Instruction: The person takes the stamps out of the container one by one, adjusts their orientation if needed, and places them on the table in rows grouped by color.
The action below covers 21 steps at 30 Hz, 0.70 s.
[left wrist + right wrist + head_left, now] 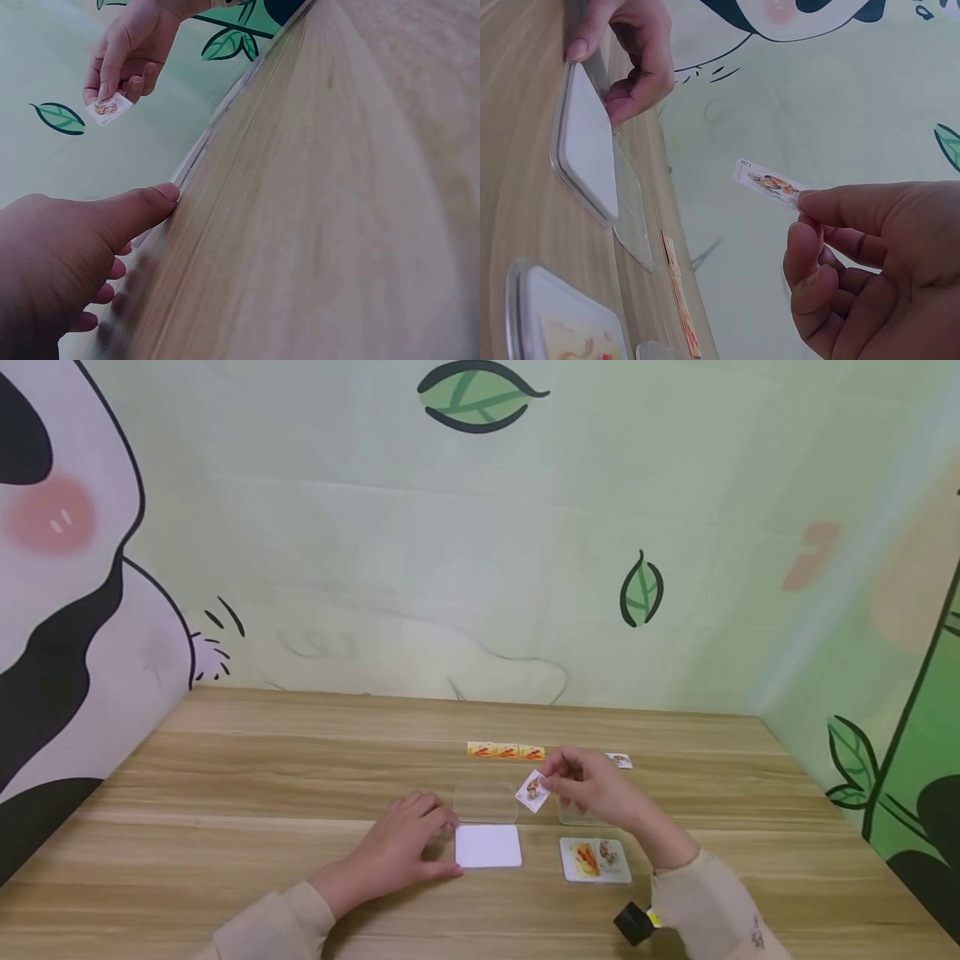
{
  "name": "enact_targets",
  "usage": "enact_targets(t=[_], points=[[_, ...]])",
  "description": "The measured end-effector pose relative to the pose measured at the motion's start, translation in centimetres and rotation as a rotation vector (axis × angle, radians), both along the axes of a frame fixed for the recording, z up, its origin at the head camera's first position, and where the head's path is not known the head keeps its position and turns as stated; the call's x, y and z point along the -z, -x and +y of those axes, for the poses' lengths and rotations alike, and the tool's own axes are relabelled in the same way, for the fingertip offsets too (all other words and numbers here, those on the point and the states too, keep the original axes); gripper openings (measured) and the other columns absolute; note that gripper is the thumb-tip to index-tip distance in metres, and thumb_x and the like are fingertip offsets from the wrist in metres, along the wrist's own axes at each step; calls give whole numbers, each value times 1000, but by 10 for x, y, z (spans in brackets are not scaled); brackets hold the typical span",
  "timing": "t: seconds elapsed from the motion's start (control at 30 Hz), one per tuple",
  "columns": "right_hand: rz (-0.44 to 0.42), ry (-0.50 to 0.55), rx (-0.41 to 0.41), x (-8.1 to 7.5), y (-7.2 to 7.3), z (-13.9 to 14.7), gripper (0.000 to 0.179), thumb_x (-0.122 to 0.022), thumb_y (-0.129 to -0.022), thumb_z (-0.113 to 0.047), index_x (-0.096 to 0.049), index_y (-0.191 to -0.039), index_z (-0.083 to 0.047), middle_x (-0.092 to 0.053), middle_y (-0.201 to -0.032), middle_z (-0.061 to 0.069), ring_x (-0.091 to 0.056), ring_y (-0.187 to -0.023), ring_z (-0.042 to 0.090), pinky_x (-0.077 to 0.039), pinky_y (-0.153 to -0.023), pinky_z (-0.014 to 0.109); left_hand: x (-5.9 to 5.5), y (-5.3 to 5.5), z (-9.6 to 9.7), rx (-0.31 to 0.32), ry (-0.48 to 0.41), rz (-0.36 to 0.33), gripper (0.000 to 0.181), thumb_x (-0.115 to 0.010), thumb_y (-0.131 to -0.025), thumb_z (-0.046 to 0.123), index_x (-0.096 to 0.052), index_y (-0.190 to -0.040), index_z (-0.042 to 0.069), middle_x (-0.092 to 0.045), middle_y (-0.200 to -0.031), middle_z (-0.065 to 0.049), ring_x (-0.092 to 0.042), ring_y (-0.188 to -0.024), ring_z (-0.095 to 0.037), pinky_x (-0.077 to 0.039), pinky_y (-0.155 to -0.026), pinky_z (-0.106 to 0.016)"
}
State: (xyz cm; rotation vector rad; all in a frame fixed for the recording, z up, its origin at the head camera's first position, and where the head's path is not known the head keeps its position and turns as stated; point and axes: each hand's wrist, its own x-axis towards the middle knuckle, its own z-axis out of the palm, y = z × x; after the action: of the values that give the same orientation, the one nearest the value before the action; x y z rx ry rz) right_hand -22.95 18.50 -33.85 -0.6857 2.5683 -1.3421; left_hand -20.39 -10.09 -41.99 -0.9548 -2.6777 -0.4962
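My right hand [596,787] pinches a small white stamp [532,791] with an orange-brown picture, held above the table by one corner. My left hand [401,843] rests on the table and holds a flat white-topped case [487,846] at its left end, thumb at the near corner, forefinger at the far one. The left wrist view shows the left thumb [142,214] stretched straight; the case is hardly visible there. To the right lies a second case [596,861] with two stamps on its white face, one yellow-orange, one pale.
Clear lids [486,802] lie behind both cases, the right one partly under my right hand. Farther back are a row of yellow-orange stamps [506,751] and a pale stamp [619,761]. A black block [633,924] sits by my right sleeve. A printed wall borders the wooden table [262,760].
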Motion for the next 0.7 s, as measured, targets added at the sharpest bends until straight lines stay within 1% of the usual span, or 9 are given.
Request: enact_targets(t=[0.13,0.37,0.53,0.7], points=[[-7,12,37,0,3,6,16,-58,-94,-9,-56,-102,4,-54,-81,11,-52,-63,14,-40,-49,20,-1,0,-1,-4,1,-13,47,-77,-74,48,-63,-106,17,-57,-102,4,-52,-101,-16,-43,-94,-42],[-37,33,101,-3,8,18,19,-57,-95,-10,-53,-105,6,-52,-76,4,-48,-64,13,-39,-50,21,0,1,0,8,11,-5,47,-75,-75,50,-62,-106,18,-57,-102,5,-52,-100,-15,-43,-94,-41],[-32,26,151,-2,12,25,19,-56,-95,-9,-53,-106,6,-52,-77,3,-49,-65,13,-40,-51,22,1,1,0,9,7,-12,47,-76,-75,49,-62,-106,18,-57,-102,5,-52,-101,-15,-43,-96,-42],[-32,37,177,-1,16,31,20,-56,-95,-10,-53,-107,6,-52,-77,2,-49,-66,13,-41,-52,21,2,1,0,7,1,8,48,-77,-73,49,-62,-106,18,-57,-102,5,-52,-101,-15,-43,-95,-41]])
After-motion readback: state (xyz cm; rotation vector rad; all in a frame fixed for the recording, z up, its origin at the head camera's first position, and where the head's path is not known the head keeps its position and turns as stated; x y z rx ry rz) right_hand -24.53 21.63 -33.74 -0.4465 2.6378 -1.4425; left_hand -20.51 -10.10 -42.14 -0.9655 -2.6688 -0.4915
